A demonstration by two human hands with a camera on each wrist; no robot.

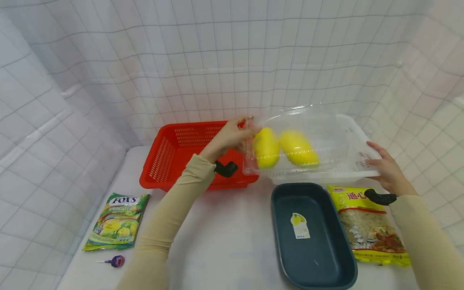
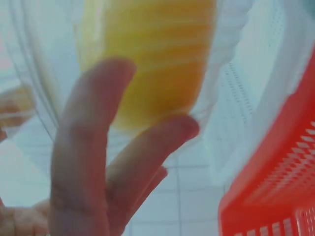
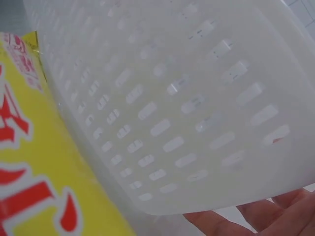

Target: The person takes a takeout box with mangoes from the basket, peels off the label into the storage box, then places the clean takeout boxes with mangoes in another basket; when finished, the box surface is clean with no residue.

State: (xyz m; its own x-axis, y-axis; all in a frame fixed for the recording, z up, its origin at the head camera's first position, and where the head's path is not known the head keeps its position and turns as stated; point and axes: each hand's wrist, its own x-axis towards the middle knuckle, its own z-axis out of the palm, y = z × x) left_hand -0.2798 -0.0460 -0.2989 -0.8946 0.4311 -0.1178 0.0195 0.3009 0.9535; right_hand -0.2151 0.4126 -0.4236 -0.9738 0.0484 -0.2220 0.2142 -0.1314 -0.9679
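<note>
My left hand (image 1: 232, 137) pinches the left end of a clear plastic clamshell box (image 1: 331, 139), blurred in the head view. Two yellow fruits (image 1: 266, 149) lie in its left part; their exact kind is unclear. The left wrist view shows my thumb and fingers on the box, right beside one yellow fruit (image 2: 157, 73). Behind and under the box is a white slotted plastic basket (image 1: 357, 141). My right hand (image 1: 389, 169) grips this basket's right end. From the right wrist, the basket's slotted outside (image 3: 162, 108) shows, with fingers at its lower edge.
A red basket (image 1: 152, 171) stands left of the white one, partly behind my left arm. In front are a dark blue-grey tray (image 1: 315, 257) with a sticker and a yellow pasta bag (image 1: 369, 225). Far left lie a Fox's candy bag (image 1: 117, 221) and a lollipop (image 1: 117, 261).
</note>
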